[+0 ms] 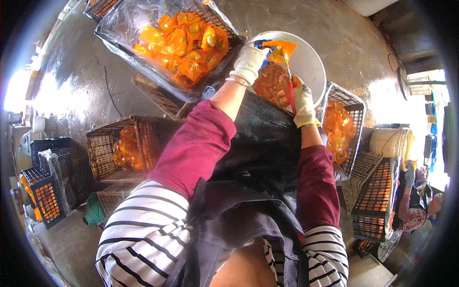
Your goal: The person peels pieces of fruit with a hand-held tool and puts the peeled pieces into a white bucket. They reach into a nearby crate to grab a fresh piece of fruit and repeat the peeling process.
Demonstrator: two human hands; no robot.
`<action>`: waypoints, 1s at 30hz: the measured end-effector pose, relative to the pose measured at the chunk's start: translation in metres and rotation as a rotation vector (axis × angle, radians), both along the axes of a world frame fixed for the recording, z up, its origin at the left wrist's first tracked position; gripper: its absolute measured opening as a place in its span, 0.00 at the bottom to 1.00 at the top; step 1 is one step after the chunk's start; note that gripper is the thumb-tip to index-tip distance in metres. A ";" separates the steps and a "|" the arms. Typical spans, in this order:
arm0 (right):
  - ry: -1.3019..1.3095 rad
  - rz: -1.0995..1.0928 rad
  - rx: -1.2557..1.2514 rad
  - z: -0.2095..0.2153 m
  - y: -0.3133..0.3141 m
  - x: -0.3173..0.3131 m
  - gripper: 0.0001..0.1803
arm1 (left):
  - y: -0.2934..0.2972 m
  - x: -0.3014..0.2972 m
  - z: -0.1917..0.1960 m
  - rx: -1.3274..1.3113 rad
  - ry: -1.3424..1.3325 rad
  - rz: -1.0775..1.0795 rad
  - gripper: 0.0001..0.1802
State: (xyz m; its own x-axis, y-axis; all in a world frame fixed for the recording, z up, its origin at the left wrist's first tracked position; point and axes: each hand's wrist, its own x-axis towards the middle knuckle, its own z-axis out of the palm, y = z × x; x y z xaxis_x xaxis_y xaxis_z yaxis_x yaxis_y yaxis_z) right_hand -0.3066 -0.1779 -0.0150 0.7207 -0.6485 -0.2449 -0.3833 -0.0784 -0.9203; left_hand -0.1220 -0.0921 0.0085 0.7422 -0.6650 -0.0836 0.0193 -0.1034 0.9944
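My left hand [250,61], in a whitish glove with blue at the fingers, pinches a small orange plastic packet [285,48] above a white bucket [313,64]. In my right hand [304,104], also gloved but with bare fingertips showing, are red-handled scissors [290,92]. Their slim metal blade points up and touches or nearly touches the packet; I cannot tell if it has cut in. Wet orange-brown pieces [270,85] lie inside the bucket. To the left of it, a crate lined with clear plastic [114,43] holds a heap of orange packets [184,45].
Close to the bucket's right is another lined crate [357,126] of packets. A brown crate [103,160] with more stands at left. Black crates [45,191] are stacked farther left, others [375,198] at right, near another person [413,208]. The floor [344,43] looks wet.
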 end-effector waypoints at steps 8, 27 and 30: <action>-0.023 -0.108 0.328 0.045 0.018 0.000 0.15 | 0.006 -0.004 0.014 0.173 -0.422 -0.001 0.18; 0.030 0.040 0.129 0.005 -0.009 -0.007 0.18 | -0.029 -0.015 -0.021 0.170 -0.235 0.092 0.19; 0.017 0.012 -0.155 -0.026 -0.027 -0.005 0.15 | -0.025 -0.005 -0.025 0.157 -0.308 -0.064 0.19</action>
